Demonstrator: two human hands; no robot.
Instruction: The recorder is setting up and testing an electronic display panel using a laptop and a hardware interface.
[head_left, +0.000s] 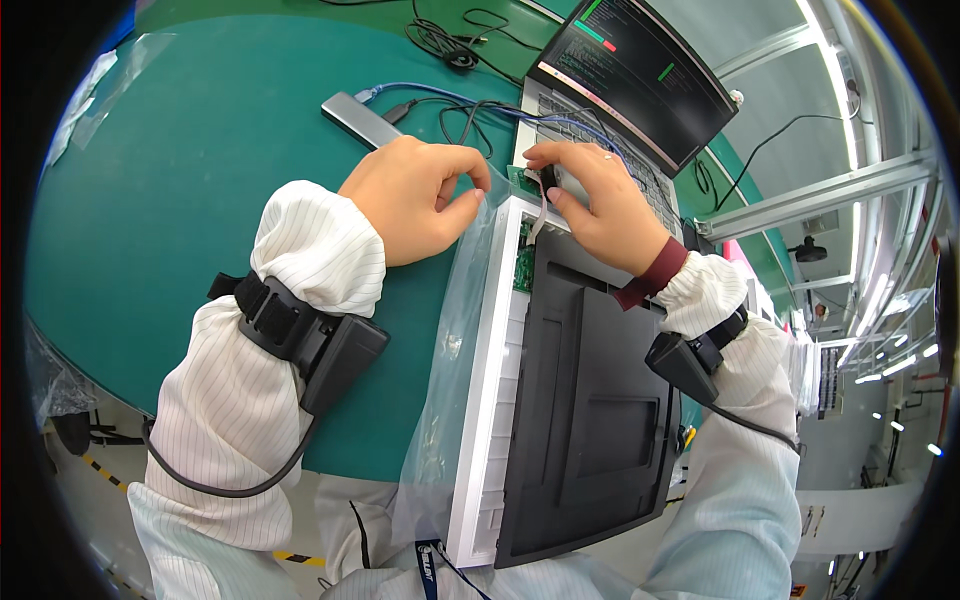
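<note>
My left hand [415, 200] is closed, its thumb and index finger curled toward each other beside the clear plastic bag [447, 350]. Whatever lies between those fingertips, if anything, is hidden. A small black connector [547, 179] sits between the thumb and index finger of my right hand [612, 210]. It is at a small green circuit board [522, 181], near a pale flat cable [540, 222]. Both hands are over the far end of a white-framed device with a black back panel [620, 400]. Another green board [523, 268] shows inside the frame's edge.
Beyond my right hand stands an open laptop [640, 75] with a dark screen of text. A grey metal box [360, 120] with blue and black cables lies on the green table mat [200, 130]. Coiled black cable [455, 50] is farther back. A metal frame [820, 195] rises at right.
</note>
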